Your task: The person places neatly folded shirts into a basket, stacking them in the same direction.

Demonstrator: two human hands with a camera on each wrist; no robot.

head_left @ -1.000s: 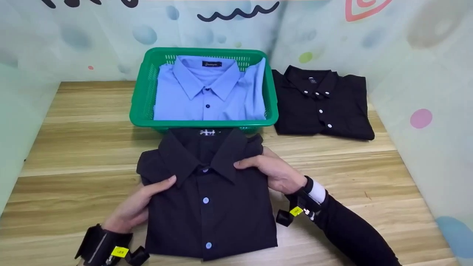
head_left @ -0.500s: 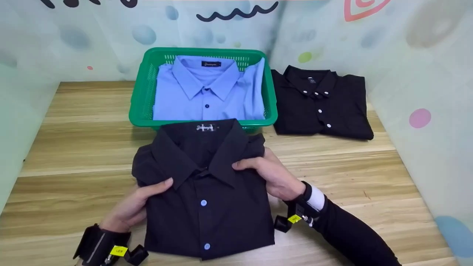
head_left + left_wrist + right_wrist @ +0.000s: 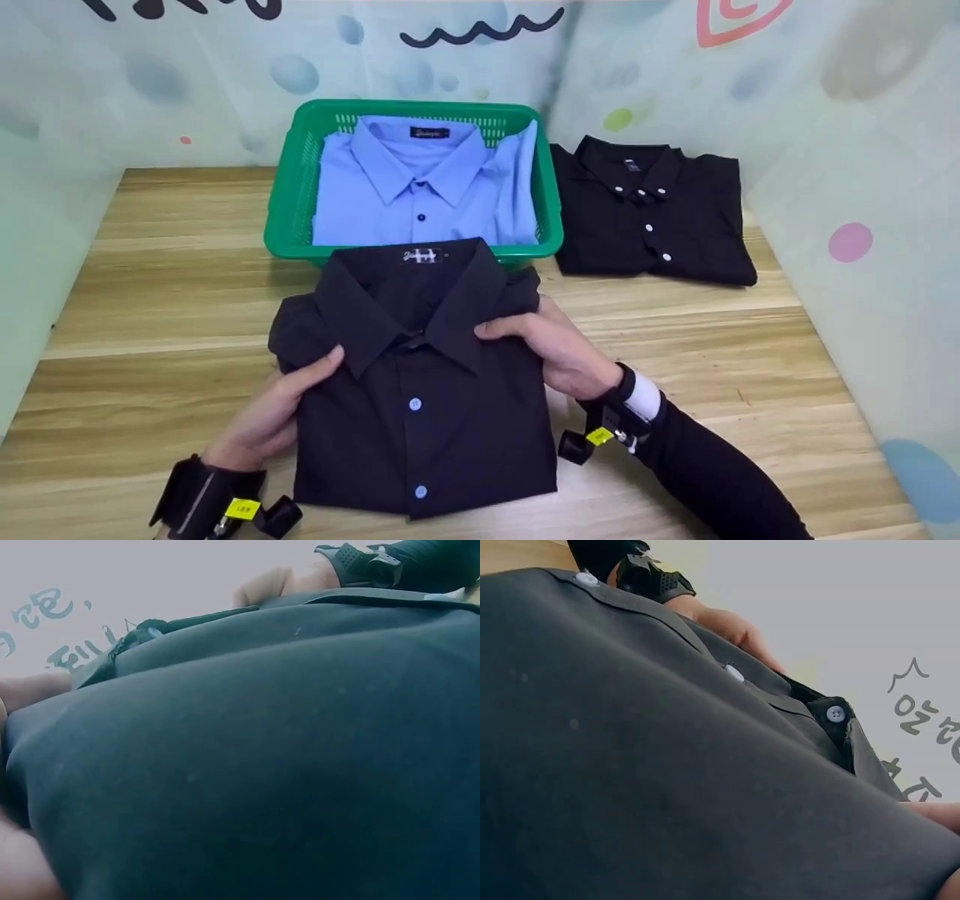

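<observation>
A folded black shirt (image 3: 480, 427) with pale blue buttons is held between both hands at the front of the table. My left hand (image 3: 262, 420) grips its left side, thumb on top near the collar and the other fingers underneath, hidden. On the other side my right hand (image 3: 566, 352) grips it the same way, thumb beside the right collar point. The shirt's collar overlaps the near rim of the green basket (image 3: 274, 225) in the head view. Inside that basket lies a folded light blue shirt (image 3: 382, 217). Dark cloth fills most of both wrist views.
Another folded black shirt (image 3: 697, 225), with white buttons, lies on the wooden table (image 3: 165, 300) right of the basket. Printed curtain walls (image 3: 225, 82) stand behind the table and along both sides.
The held black shirt has risen slightly and shifted toward the basket, so its collar now covers part of the near rim. Both hands keep their grip on it.
</observation>
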